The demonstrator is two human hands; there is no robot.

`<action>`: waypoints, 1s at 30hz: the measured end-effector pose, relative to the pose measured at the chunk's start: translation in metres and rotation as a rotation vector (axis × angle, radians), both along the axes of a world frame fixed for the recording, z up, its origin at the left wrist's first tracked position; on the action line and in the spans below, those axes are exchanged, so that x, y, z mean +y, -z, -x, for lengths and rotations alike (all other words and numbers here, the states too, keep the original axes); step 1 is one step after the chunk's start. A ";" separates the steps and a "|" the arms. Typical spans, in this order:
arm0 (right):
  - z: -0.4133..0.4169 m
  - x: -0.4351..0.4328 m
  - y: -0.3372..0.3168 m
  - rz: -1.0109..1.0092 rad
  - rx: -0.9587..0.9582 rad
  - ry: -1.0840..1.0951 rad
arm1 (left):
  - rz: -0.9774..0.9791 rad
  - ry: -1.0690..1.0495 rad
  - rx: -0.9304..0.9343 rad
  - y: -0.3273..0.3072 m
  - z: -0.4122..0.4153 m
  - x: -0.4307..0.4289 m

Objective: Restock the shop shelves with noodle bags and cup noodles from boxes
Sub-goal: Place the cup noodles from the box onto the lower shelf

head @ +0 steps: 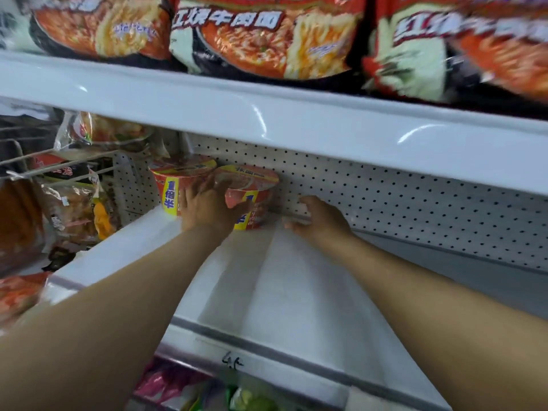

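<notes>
Two red cup noodles stand at the back left of the white middle shelf [225,280]. The left cup [170,185] is upright against the corner. The right cup [252,185] leans, and my left hand [207,206] is wrapped over its front and left side. My right hand [320,221] reaches to the back of the shelf just right of that cup, fingers curled on the rear edge of a white liner sheet [290,277] that lies on the shelf. Red noodle bags [267,40] fill the shelf above.
A dotted pegboard wall [415,197] backs the shelf. The upper shelf's thick white front edge [267,114] overhangs my hands. A wire rack with snack bags [74,209] stands to the left. Colourful packets [192,387] sit on the shelf below.
</notes>
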State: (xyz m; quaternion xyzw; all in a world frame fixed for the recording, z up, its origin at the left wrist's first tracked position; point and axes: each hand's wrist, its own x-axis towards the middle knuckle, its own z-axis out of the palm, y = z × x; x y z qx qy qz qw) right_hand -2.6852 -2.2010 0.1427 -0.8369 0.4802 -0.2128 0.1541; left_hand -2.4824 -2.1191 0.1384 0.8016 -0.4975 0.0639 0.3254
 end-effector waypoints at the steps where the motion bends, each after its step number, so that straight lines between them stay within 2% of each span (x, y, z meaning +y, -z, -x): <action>1: 0.014 0.005 -0.006 0.013 0.026 0.007 | 0.021 0.003 0.018 -0.002 0.013 0.008; 4: 0.062 0.028 -0.028 0.017 0.070 0.030 | 0.071 0.059 0.036 -0.010 0.058 0.032; 8: 0.135 0.069 -0.056 0.035 0.145 0.059 | 0.046 0.128 0.175 -0.029 0.134 0.072; 13: 0.241 0.130 -0.089 0.054 0.225 0.104 | 0.058 0.173 0.187 -0.063 0.246 0.130; 18: 0.363 0.201 -0.114 -0.002 0.185 0.178 | 0.029 0.258 0.289 -0.087 0.363 0.195; 30: 0.638 0.335 -0.144 -0.021 0.141 0.323 | 0.006 0.405 0.363 -0.105 0.606 0.309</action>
